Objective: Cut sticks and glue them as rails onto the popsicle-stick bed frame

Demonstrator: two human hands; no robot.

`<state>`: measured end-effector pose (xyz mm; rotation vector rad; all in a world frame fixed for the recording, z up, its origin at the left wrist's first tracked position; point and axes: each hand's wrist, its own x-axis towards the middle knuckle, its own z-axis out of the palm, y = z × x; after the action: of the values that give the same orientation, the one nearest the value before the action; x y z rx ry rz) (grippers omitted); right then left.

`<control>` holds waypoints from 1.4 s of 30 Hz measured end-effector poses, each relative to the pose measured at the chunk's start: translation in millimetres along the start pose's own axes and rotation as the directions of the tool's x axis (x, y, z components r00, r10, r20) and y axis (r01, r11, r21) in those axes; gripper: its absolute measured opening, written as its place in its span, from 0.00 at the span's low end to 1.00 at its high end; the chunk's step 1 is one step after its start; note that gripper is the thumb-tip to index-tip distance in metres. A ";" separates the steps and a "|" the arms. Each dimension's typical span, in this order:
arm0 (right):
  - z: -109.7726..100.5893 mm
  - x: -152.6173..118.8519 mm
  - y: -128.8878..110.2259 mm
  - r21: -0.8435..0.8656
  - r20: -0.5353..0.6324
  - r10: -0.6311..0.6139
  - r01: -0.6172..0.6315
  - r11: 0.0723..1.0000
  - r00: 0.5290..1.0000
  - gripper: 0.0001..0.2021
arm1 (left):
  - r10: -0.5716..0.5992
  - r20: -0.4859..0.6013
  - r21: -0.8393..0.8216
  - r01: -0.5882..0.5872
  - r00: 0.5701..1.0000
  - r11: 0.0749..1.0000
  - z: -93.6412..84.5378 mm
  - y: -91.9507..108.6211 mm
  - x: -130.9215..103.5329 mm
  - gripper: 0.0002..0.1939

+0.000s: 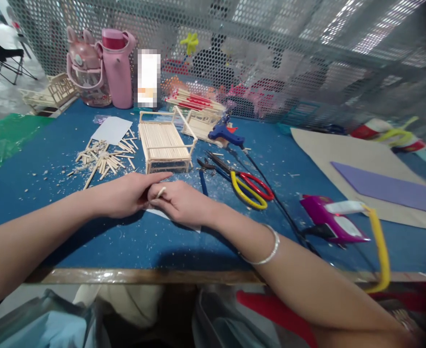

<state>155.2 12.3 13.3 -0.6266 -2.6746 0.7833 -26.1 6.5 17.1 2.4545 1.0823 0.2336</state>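
Observation:
My left hand [125, 193] and my right hand [187, 202] meet on the table just in front of a small bed-like frame [164, 141] made of thin wooden sticks. The left thumb stretches over the right knuckles, while the other left fingers are hidden behind the right hand. My right fingers are curled closed; a pale band or short stick piece [161, 192] shows at them, and I cannot tell which. Under the hands lies a white sheet [159, 212], partly covered. Red-and-yellow-handled scissors [252, 188] rest right of the frame.
Cut wooden sticks [106, 162] lie in a pile at left under white paper [111, 130]. A blue glue gun [227, 134] trails a black cable. Two pink bottles [118, 72] stand behind. A purple device [330, 220] and purple foam strip [390, 188] are at right.

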 end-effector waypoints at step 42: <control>-8.2 -11.9 -5.3 0.015 0.093 0.020 -0.022 1.000 0.995 0.15 | 0.158 0.096 0.046 -0.163 0.983 0.986 -6.1 -5.9 1.4 0.09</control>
<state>166.9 6.2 21.2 -0.6298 -2.7461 0.8589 -31.1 13.0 19.7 2.5761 0.8642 0.1413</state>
